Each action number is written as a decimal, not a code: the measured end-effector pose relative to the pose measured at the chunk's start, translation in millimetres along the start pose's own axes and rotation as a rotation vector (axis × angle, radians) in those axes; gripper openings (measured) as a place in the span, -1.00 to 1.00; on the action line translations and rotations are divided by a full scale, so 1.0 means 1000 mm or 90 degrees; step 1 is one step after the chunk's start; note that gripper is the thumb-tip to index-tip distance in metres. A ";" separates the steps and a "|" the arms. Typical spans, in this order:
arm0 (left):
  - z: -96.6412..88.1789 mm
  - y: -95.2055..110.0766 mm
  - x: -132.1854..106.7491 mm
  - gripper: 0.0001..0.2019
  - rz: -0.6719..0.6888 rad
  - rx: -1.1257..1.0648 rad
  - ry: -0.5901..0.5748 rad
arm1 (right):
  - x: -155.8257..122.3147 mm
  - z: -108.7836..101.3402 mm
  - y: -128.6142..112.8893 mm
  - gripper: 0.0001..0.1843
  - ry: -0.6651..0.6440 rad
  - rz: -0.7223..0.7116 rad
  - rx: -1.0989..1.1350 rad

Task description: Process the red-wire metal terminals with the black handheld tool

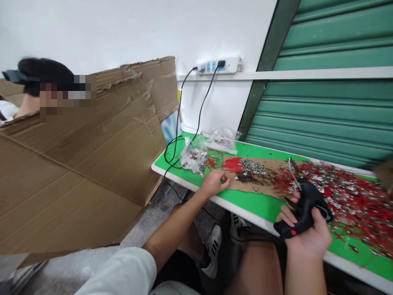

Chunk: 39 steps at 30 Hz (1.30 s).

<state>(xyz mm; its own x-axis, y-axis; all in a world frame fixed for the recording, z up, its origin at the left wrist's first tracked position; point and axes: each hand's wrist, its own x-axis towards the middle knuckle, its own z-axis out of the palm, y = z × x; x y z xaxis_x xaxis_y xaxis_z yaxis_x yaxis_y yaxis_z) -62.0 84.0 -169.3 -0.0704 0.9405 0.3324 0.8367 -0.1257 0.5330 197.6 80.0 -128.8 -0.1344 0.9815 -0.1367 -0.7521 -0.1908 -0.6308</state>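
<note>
My right hand (302, 229) is wrapped around a black soldering gun (307, 205) with a red dot on its grip. Its metal tip points up and away, over the cardboard strip (245, 186), and a thin wire loops at its back. My left hand (216, 182) is closed in a pinch at the strip's left end; what sits between the fingertips is too small to make out. On the strip, red wires (232, 164) lie side by side, their ends at silvery metal pieces (253, 166). Dark scorch-like marks run below them.
A large heap of red wires with metal parts (353, 196) covers the right of the green table (258, 209). Two plastic bags of small parts (196, 157) stand at the left end. Black cords run to a power strip (221, 65). A cardboard partition (92, 164) separates another person (46, 78).
</note>
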 end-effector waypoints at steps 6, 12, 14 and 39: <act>0.000 0.000 0.000 -0.90 0.018 0.010 0.007 | 0.004 -0.002 0.005 -0.53 0.003 -0.022 0.097; -0.003 0.001 -0.002 -0.88 0.047 0.004 0.023 | -0.002 0.003 0.003 -0.58 -0.014 -0.041 0.044; -0.004 0.001 -0.002 -0.88 0.052 0.004 0.021 | -0.003 0.004 0.003 -0.59 -0.016 -0.048 0.017; 0.012 0.064 0.045 -0.80 0.071 -0.153 -0.031 | -0.009 0.004 0.003 -0.65 -0.031 -0.075 0.070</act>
<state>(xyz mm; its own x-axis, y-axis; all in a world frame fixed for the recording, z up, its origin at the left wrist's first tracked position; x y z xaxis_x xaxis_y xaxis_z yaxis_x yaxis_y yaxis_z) -4.8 121.7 -130.0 0.0462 0.9300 0.3647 0.6848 -0.2953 0.6662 193.8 70.2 -126.5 -0.0699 0.9971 -0.0284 -0.8302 -0.0740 -0.5525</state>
